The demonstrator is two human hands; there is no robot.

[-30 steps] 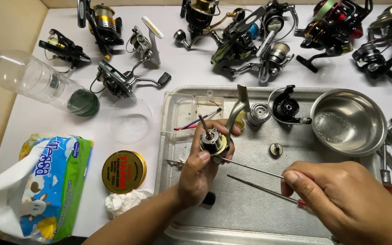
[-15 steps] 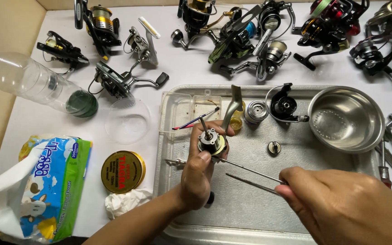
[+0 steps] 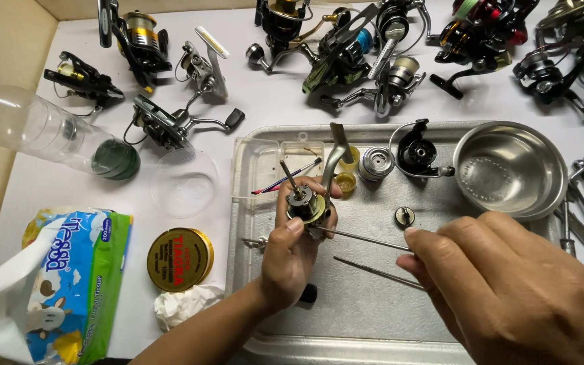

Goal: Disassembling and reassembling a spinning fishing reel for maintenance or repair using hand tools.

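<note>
The metal tray [image 3: 251,270] has bare room along its near edge. Fishing reels [image 3: 346,54] crowd the tabletop's far edge; a steel bowl [image 3: 508,169] fills the tray's far right corner. The left hand [image 3: 292,253] grips a reel body [image 3: 305,203] mid-tray. The right hand [image 3: 508,290] pinches tweezers [image 3: 366,253], tips touching it.

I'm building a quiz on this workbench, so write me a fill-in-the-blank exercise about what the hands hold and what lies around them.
1. The left hand holds a reel body above the metal ____.
2. The right hand holds long metal ____, their tips at the reel body.
3. The steel bowl sits at the tray's far ____ corner.
4. The plastic bottle lies on its ____.

Missing words: tray; tweezers; right; side
</note>
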